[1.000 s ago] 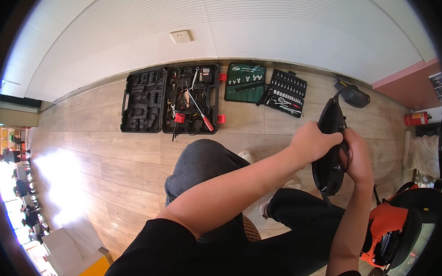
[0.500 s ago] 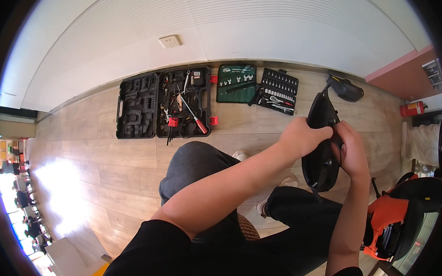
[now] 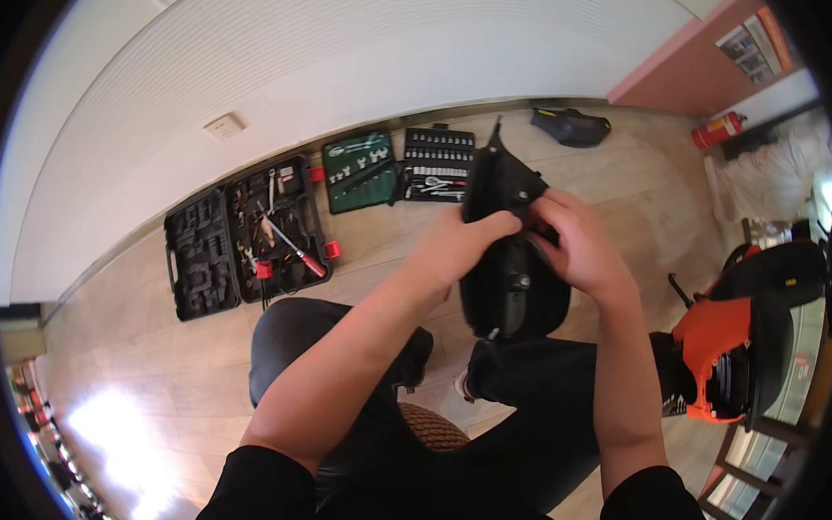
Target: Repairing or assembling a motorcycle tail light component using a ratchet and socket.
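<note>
In front of my knees I hold up a black plastic cover point(image 3: 511, 300), a hollow shell with a pointed upper end and round fixing points. My left hand point(image 3: 458, 248) is closed on its left edge, thumb lying over the front and the other fingers hidden behind. My right hand point(image 3: 577, 243) grips the right edge, its fingertips bent into the hollow beside the left thumb. Whether those fingertips pinch some small part cannot be made out.
Along the wall lie an open black tool case point(image 3: 284, 228) with a red-handled screwdriver point(image 3: 302, 256), a green wrench pouch point(image 3: 362, 180) and a socket set point(image 3: 438, 164). Another black plastic part point(image 3: 572, 128) lies beyond. An orange-and-black machine point(image 3: 711, 348) stands right; a fire extinguisher point(image 3: 718, 130) is behind.
My view has turned to the right, so the tools appear farther left. Both hands keep hold of the cover, which has tipped so that more of its hollow inside shows.
</note>
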{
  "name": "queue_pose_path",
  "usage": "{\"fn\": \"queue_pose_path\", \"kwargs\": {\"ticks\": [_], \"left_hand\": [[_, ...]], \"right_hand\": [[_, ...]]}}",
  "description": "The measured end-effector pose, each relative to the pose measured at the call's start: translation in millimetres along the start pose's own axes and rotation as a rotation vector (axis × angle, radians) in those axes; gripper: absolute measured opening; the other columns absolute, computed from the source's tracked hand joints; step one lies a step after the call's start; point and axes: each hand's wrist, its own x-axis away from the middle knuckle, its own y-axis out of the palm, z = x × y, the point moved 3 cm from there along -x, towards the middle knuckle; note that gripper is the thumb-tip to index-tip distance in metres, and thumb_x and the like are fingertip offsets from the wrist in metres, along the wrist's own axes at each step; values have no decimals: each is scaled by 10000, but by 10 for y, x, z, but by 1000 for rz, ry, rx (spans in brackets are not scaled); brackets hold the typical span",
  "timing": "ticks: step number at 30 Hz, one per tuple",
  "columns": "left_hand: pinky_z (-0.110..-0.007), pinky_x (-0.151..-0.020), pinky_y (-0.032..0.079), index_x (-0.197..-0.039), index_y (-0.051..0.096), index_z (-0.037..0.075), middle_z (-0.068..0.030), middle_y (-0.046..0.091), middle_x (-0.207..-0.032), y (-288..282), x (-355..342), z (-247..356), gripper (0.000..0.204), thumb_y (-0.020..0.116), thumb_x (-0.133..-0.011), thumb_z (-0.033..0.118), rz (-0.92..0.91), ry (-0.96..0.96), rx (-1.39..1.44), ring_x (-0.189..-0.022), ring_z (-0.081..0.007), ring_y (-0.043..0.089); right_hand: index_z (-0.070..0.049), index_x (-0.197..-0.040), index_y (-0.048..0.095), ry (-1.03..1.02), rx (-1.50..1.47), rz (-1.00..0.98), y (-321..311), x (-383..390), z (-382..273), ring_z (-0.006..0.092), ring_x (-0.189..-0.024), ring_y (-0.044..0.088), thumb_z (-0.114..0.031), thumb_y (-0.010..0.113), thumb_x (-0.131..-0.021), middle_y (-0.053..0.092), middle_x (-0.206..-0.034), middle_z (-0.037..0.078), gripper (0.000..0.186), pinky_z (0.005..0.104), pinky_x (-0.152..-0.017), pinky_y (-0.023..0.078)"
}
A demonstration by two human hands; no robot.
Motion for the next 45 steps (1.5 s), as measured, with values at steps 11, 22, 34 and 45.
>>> {"fn": "queue_pose_path", "kwargs": {"ticks": [11,22,34,45], "left_hand": [[-350,-816,585,-1167,702,14,-88,732,-1054,97,115,164,366,750,-890,248,10,-178,133,-923,-197,712],[-369,-744,624,-1140,678,-61,-122,739,-1000,48,81,133,434,757,-885,282,-6,-259,157,-825,-223,740],[-344,-726,620,-1112,688,-32,-100,739,-969,37,60,80,372,732,-915,281,-3,-263,179,-787,-191,729],[-349,-727,618,-1138,685,-57,-112,743,-982,37,51,61,424,753,-890,282,0,-232,151,-803,-204,734]], "right_hand": [[-40,-992,625,89,-67,17,-40,60,41,328,-860,622,-45,734,-780,613,-881,123,238,420,-745,508],[-36,-933,643,-5,-69,22,69,41,126,312,-857,627,-16,699,-791,630,-883,117,153,416,-734,511],[-40,-924,638,-35,20,1,63,47,78,316,-803,599,-18,760,-792,620,-856,108,182,410,-695,494],[-35,-917,629,-15,-48,15,77,57,73,315,-797,600,-81,789,-800,624,-849,115,203,416,-693,492]]}}
